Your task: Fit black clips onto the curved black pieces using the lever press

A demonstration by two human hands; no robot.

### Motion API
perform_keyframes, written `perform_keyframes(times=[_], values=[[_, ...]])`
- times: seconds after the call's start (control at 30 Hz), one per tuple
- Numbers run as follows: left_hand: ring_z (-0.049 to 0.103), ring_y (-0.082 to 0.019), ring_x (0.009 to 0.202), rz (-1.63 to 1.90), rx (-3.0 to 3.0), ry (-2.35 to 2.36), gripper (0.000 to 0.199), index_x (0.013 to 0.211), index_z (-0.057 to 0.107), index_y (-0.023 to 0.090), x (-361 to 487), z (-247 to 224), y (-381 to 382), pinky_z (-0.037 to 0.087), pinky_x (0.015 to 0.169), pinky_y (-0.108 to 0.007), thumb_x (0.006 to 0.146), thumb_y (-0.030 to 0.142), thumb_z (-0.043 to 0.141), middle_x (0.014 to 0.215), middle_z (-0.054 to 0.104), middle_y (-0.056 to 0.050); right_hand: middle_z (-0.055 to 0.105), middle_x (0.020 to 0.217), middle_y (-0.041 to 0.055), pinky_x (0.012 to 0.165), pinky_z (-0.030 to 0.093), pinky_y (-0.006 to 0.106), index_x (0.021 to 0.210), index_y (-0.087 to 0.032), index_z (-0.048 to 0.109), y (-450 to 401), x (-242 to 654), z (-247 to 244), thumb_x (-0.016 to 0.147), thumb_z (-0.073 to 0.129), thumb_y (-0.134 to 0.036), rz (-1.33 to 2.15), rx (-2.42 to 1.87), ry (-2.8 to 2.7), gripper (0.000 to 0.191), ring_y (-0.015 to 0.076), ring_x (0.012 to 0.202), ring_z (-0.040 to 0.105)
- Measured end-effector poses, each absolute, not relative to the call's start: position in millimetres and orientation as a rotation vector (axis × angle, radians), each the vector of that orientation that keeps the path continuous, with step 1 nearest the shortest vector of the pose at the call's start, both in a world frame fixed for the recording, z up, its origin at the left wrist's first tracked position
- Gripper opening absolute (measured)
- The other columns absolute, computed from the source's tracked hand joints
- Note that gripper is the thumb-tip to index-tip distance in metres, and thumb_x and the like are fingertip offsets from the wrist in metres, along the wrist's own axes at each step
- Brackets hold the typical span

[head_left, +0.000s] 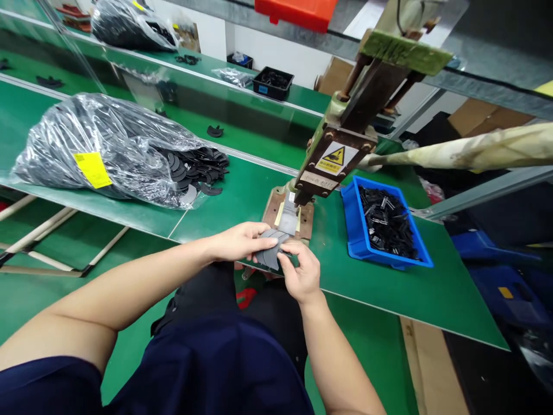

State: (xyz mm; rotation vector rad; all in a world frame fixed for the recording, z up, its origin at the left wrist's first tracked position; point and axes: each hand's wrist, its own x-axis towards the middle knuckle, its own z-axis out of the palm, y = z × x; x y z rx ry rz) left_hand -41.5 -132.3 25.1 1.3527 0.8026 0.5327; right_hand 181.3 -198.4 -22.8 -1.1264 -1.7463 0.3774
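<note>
My left hand is closed around several dark grey, curved flat plastic pieces, fanned over each other. My right hand pinches at the right edge of these pieces. A small dark bit shows at its fingertips, too small to make out. Both hands are over the table's front edge, just before the base plate of a bench press. A grey fixture sits on that base, under the press head.
Left on the green table lies a clear plastic bag spilling black curved pieces. A blue bin of small black parts stands right of the press. The press's wrapped lever reaches right. A black bin stands farther back.
</note>
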Motion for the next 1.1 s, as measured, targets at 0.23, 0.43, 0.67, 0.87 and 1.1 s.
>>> perform_keyframes(times=[0.23, 0.43, 0.67, 0.87, 1.1], values=[[0.061, -0.008, 0.051, 0.872, 0.83, 1.223, 0.033, 0.086, 0.061, 0.016, -52.3, -20.9, -48.5, 0.054, 0.05, -0.017, 0.091, 0.037, 0.085, 0.068, 0.067, -0.002, 0.075, 0.119, 0.0108, 0.103, 0.063, 0.046, 0.123, -0.022, 0.07, -193.8, 239.8, -55.0, 0.097, 0.067, -0.036, 0.294, -1.361, -1.418, 0.03, 0.0222, 0.11, 0.073], [0.066, -0.011, 0.053, 0.957, 0.78, 1.333, 0.024, 0.096, 0.057, 0.014, -25.7, -18.2, 63.0, 0.06, 0.056, -0.022, 0.096, 0.022, 0.08, 0.072, 0.07, -0.006, 0.078, 0.109, 0.0113, 0.089, 0.065, 0.042, 0.116, -0.02, 0.071, -190.2, 263.9, -80.5, 0.098, 0.064, -0.042, 0.31, -1.463, -1.28, 0.03, 0.0227, 0.099, 0.076], [0.071, -0.012, 0.067, 1.061, 0.9, 1.282, 0.019, 0.098, 0.061, 0.013, 7.5, -13.5, 135.3, 0.061, 0.07, -0.023, 0.105, 0.029, 0.068, 0.075, 0.071, -0.006, 0.078, 0.109, 0.0115, 0.087, 0.066, 0.044, 0.114, -0.021, 0.072, -186.3, 268.2, -80.6, 0.097, 0.065, -0.049, 0.334, -1.495, -1.244, 0.033, 0.0235, 0.097, 0.076], [0.058, -0.007, 0.057, 1.063, 1.126, 1.274, 0.031, 0.082, 0.062, 0.017, -1.7, -50.6, 84.0, 0.049, 0.061, -0.018, 0.101, 0.038, 0.074, 0.071, 0.068, 0.0, 0.078, 0.104, 0.009, 0.087, 0.065, 0.04, 0.107, -0.021, 0.075, -189.6, 268.1, -77.3, 0.102, 0.058, -0.049, 0.38, -1.482, -1.273, 0.033, 0.0212, 0.094, 0.076], [0.052, -0.01, 0.052, 1.003, 1.355, 1.239, 0.052, 0.072, 0.062, 0.018, -25.6, -53.3, 43.0, 0.043, 0.055, -0.022, 0.109, 0.053, 0.052, 0.059, 0.059, 0.0, 0.078, 0.096, 0.0075, 0.075, 0.064, 0.034, 0.101, -0.022, 0.078, -188.3, 276.4, -50.1, 0.105, 0.05, -0.047, 0.345, -1.455, -1.387, 0.038, 0.0181, 0.083, 0.075]])
